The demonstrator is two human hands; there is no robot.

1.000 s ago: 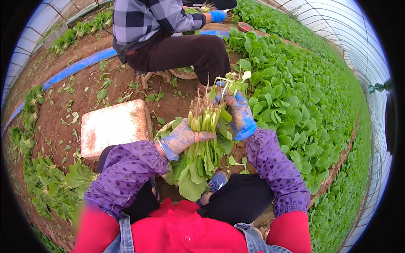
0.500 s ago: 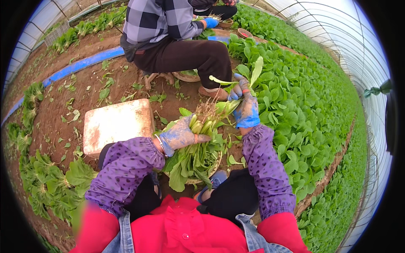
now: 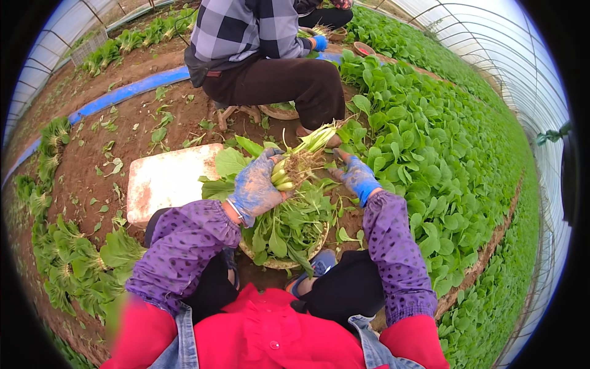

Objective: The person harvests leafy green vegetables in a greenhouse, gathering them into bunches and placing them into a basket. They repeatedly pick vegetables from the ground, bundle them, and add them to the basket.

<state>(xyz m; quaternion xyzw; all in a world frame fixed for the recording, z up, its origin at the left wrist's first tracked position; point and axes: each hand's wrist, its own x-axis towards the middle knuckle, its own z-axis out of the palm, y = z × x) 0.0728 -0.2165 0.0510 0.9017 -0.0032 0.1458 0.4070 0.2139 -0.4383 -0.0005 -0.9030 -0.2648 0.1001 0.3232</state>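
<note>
In a soiled blue glove, my left hand (image 3: 255,186) is closed round a bunch of leafy greens (image 3: 284,172). The pale stalks and brown roots stick out to the right, and the leaves fan out behind the hand to the left. My right hand (image 3: 356,176), gloved alike, is just right of the roots, its fingers apart with nothing seen between them. Below the bunch, in front of my feet, a round woven basket (image 3: 321,246) holds loose green leaves.
A dirty white block (image 3: 161,181) lies on the soil at left. Beyond my hands sits a co-worker in a checked top (image 3: 230,37). Bundled greens (image 3: 74,258) line the left side, growing greens (image 3: 430,160) fill the right, and a blue strip (image 3: 132,91) crosses the ground.
The bunch has turned in my left hand, its leaves swinging from below the hand to behind it. My right hand has come down, and the single leaves it held are gone from it.
</note>
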